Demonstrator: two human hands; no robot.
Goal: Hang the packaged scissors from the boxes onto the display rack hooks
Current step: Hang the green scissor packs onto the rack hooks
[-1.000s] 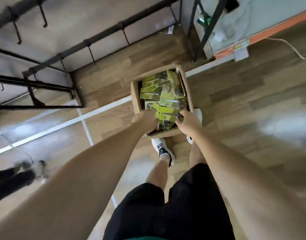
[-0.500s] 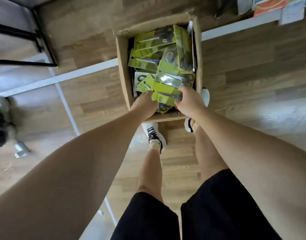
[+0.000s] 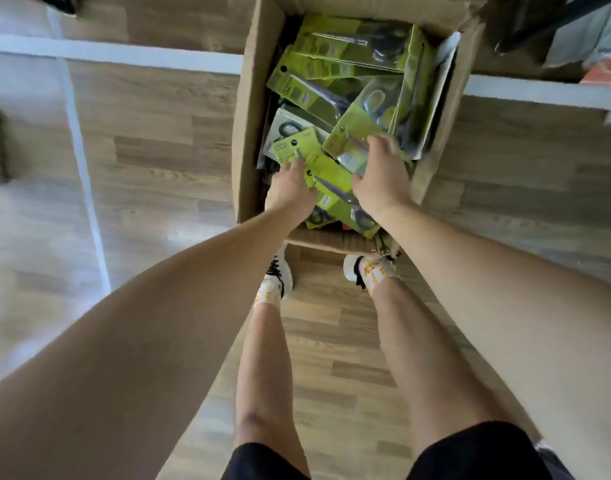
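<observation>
1. While both bare arms are reaching down into the open cardboard box (image 3: 250, 109), the box is sitting on the wood-look floor (image 3: 158, 133) at twelve o'clock from the person's feet, its near wall touching the toes of the shoes
2. Packaged scissors are lying in a loose, criss-crossed heap inside it, most on yellow-green cards; one long pack (image 3: 352, 43) is lying across the far end at twelve o'clock, and a pale grey pack (image 3: 285, 128) is showing by the box's left wall at nine o'clock
3. The left hand (image 3: 290, 190) is resting on the heap at about seven o'clock inside the box, fingers stretched forward and pressing on the corner of a green pack (image 3: 295, 145); whether the thumb is hooking under it I cannot tell
4. The right hand (image 3: 382, 181) is lying at about five o'clock in the box, fingers spread and slightly bent over another green pack (image 3: 349, 133) that is tilting up toward one o'clock; a real pinch is not showing
5. Between the two hands a third green pack (image 3: 335, 195) is lying flat, its scissor blades pointing toward ten o'clock
6. White shoes (image 3: 280, 275) with patterned socks are standing at six o'clock from the box, and white floor lines (image 3: 82, 161) are running at nine o'clock
</observation>
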